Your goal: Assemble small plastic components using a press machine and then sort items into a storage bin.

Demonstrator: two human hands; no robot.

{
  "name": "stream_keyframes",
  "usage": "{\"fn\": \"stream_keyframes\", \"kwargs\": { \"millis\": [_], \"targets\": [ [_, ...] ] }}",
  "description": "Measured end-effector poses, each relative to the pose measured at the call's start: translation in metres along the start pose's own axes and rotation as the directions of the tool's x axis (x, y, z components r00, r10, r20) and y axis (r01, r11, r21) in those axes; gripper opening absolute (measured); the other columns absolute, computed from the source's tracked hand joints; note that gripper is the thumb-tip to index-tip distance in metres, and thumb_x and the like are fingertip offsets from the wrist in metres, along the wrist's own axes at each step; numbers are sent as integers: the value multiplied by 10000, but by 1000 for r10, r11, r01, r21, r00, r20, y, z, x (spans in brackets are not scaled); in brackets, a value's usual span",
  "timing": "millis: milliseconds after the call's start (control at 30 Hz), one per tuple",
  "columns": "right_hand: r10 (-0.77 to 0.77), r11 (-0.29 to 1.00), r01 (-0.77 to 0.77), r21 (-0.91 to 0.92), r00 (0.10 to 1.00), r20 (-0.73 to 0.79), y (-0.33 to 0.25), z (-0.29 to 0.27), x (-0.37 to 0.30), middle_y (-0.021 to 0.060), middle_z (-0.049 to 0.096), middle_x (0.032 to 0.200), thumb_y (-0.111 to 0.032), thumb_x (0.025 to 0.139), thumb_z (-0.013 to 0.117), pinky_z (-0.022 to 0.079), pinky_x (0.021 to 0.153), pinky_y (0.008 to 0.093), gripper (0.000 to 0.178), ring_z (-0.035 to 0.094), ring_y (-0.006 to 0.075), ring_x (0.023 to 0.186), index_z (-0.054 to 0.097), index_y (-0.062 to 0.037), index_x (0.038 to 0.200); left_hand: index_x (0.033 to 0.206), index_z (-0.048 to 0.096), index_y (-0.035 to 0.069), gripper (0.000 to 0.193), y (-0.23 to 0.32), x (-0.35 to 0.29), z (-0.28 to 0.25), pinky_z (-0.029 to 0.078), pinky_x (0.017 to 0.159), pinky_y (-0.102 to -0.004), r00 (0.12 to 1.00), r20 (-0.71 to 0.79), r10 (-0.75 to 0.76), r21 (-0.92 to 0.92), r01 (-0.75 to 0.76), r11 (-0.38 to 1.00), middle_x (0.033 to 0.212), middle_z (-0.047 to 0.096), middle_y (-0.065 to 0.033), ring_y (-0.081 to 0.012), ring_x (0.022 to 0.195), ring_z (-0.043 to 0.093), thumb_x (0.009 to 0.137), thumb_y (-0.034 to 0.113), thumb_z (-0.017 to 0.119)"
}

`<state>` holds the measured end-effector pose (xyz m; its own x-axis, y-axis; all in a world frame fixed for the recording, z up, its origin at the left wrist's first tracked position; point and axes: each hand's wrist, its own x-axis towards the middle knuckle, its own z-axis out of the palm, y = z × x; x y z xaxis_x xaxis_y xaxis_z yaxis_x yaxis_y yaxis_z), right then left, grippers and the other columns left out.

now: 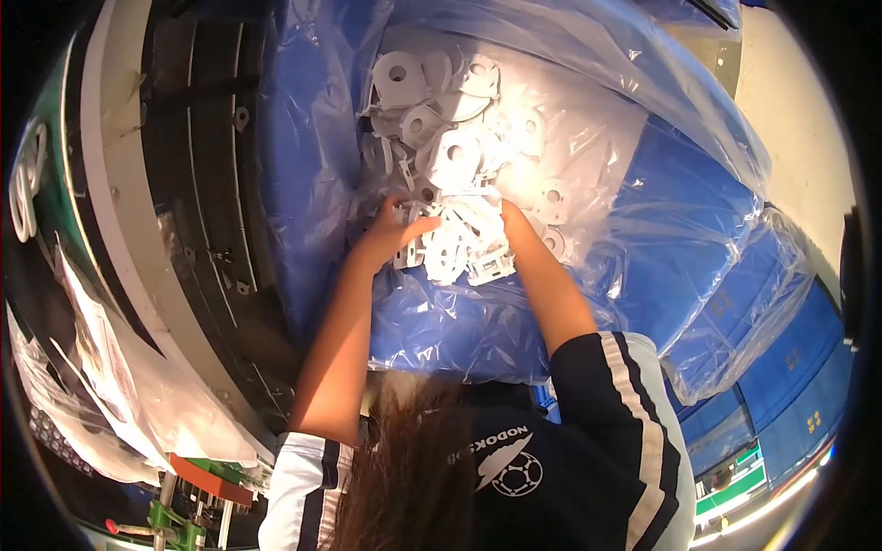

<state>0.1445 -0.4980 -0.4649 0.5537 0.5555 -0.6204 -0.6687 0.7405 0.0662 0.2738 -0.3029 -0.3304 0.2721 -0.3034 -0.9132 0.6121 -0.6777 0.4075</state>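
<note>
Both my hands reach into a blue bin (310, 165) lined with clear plastic film. A bunch of white plastic parts (450, 255) is gathered between them at the near side of the bin. My left hand (390, 237) grips the bunch from the left, thumb lying over the parts. On the right side, my right hand (516, 230) is closed against the same bunch; most of its fingers are hidden behind the parts. Just beyond lies a heap of similar flat white parts (457, 158), rounded, with round holes, some overexposed by bright light.
A pale sheet (597, 156) lines the bin floor under the heap. Loose clear film (726, 275) drapes over the right rim. Left of the bin runs a dark slatted surface (207, 184) with small scattered pieces. More blue bins (795, 367) stand at the right.
</note>
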Motion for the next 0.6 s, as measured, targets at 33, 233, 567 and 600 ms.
{"fn": "stream_keyframes", "kwargs": {
  "millis": [33, 233, 567, 600],
  "targets": [
    [-25, 1000, 25, 6, 1000, -3, 2, -5, 6, 128, 625, 1100, -189, 846, 571, 515, 801, 307, 372, 627, 192, 934, 564, -5, 1170, 1310, 324, -23, 894, -2, 0, 4, 345, 980, -349, 1000, -24, -12, 0, 12, 1000, 1271, 443, -212, -287, 1171, 444, 663, 426, 747],
    [-265, -43, 581, -813, 778, 570, 9, -45, 55, 73, 615, 1049, -219, 870, 532, 485, 817, 278, 322, 599, 157, 872, 568, -16, 1118, 1384, 230, 52, 1069, 9, -23, 43, 262, 1057, -446, 861, -472, 189, 298, -46, 954, 1410, 141, -335, -499, 1288, 209, 574, 437, 811],
    [-425, 693, 358, -625, 904, 46, 17, -14, 1, 76, 458, 1183, -136, 867, 498, 496, 825, 311, 346, 548, 185, 977, 449, -35, 1194, 1415, 226, 189, 1108, 56, -72, 79, 426, 863, -565, 889, -322, 325, 674, -26, 738, 1420, 75, -334, -577, 1183, 278, 513, 357, 847],
    [-432, 727, 352, -590, 902, 5, 17, -3, -9, 77, 442, 1196, -127, 867, 494, 497, 826, 315, 352, 543, 188, 987, 437, -37, 1202, 1415, 225, 164, 1113, 58, -76, 82, 448, 861, -514, 882, -293, 369, 735, -39, 676, 1408, 91, -348, -528, 1147, 370, 511, 362, 843]
  ]
}}
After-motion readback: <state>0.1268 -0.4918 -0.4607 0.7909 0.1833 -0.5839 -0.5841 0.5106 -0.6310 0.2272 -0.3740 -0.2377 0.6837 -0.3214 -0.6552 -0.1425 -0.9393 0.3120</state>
